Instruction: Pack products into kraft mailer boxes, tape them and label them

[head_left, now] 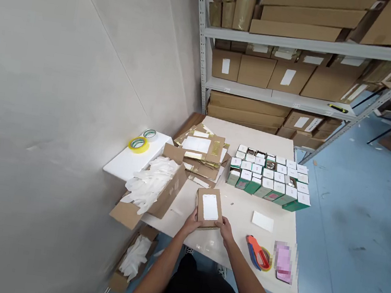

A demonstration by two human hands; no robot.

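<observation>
A small brown cardboard box [201, 218] with a white label [210, 207] on its top face is at the front of the table. My left hand [192, 222] grips its lower left corner, and my right hand [224, 229] grips the lower right corner. Whether the box rests on the table or is slightly raised, I cannot tell. Just beyond it lies a pile of flattened cardboard pieces [217, 149] with white labels and tape. To the right of my right hand are a white card [262, 221] and an orange-red tape dispenser [257, 252].
Several small white and green boxes [266, 188] stand in rows at the back right. An open carton [170, 191] of white paper is at the left, beside tape rolls [138, 144]. A phone [284, 262] lies near the right edge. Shelving [275, 95] with cartons rises behind.
</observation>
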